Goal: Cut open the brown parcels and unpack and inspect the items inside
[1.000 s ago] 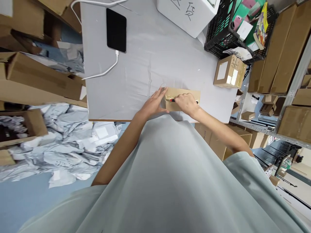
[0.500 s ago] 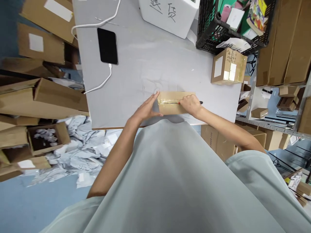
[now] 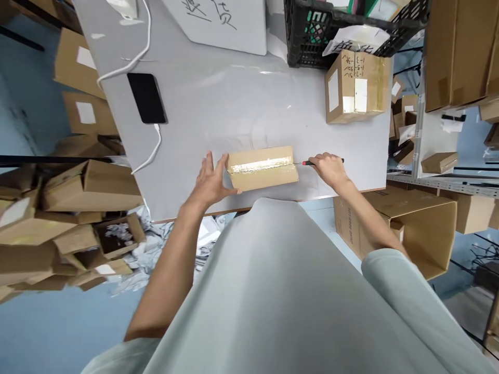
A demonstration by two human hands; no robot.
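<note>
A small cardboard box lies near the table's front edge, with a strip of clear shiny tape along its top. The tape appears slit along a line. My left hand rests against the box's left end, fingers spread and thumb at the near corner. To the right of the box, my right hand is closed round the red and black handle of a thin screwdriver. Its slim metal shaft points left, with the tip at the box's right end.
A black phone on a white cable lies at the left of the grey table. Behind stand a white bin and a black crate. A taped carton sits at the right. Cartons crowd the floor and shelves.
My right hand has drawn the screwdriver rightward from over the box to beyond its right end. The box now sits slightly turned. My left hand stays at its left end; the view has shifted.
</note>
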